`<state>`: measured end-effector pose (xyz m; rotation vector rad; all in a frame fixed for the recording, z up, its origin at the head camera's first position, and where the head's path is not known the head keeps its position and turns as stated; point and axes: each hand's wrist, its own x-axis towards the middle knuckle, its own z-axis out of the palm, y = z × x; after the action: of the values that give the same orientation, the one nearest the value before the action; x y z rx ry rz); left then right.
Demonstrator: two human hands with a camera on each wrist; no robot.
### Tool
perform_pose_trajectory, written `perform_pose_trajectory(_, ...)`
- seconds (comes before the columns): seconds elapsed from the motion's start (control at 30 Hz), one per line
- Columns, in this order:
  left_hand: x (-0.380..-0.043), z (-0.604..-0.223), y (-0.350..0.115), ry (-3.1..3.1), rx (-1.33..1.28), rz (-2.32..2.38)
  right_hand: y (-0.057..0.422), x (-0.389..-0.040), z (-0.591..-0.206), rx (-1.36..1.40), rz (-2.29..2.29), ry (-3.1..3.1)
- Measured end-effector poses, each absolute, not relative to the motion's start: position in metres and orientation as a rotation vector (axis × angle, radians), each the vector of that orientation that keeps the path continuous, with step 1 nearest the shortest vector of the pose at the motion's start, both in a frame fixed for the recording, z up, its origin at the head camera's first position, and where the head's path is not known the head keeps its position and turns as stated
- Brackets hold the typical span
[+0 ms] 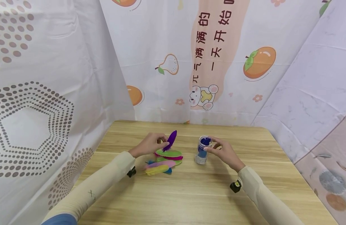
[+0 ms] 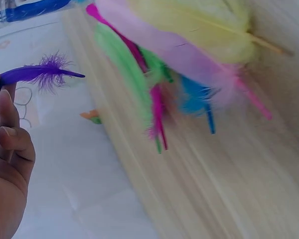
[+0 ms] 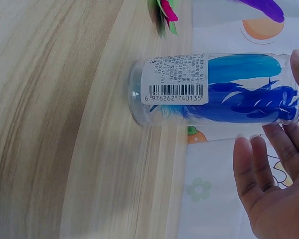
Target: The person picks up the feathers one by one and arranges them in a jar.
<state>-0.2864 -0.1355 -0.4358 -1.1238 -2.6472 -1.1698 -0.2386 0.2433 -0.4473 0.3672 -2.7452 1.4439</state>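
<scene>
A purple feather [image 1: 170, 139] is pinched by its broad end in my left hand [image 1: 152, 144], and its fluffy quill end points down in the head view. Just below that hand lies a pile of feathers: green [image 1: 168, 153], magenta, pink [image 1: 166, 163], yellow [image 1: 157, 170] and blue. My right hand [image 1: 226, 154] grips a clear plastic jar [image 1: 200, 160] near its open rim, thumb and fingers on opposite sides. The jar stands upright on the table. Inside it are dark blue and lighter blue feathers [image 3: 246, 102], and a barcode label [image 3: 174, 82] shows on its side.
The wooden table [image 1: 178, 200] ends at a printed curtain [image 1: 161, 90] behind. More cloth hangs on the left [image 1: 35, 125] and on the right [image 1: 308, 109]. Dark wrist cameras sit under both sleeves.
</scene>
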Motion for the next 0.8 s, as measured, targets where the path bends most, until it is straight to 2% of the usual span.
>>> perform_pose_trajectory(0.8,-0.291,-0.404,-0.120,-2.610,-1.017,-1.223,0.243,-0.238,-0.447,0.341,1.449,-2.748)
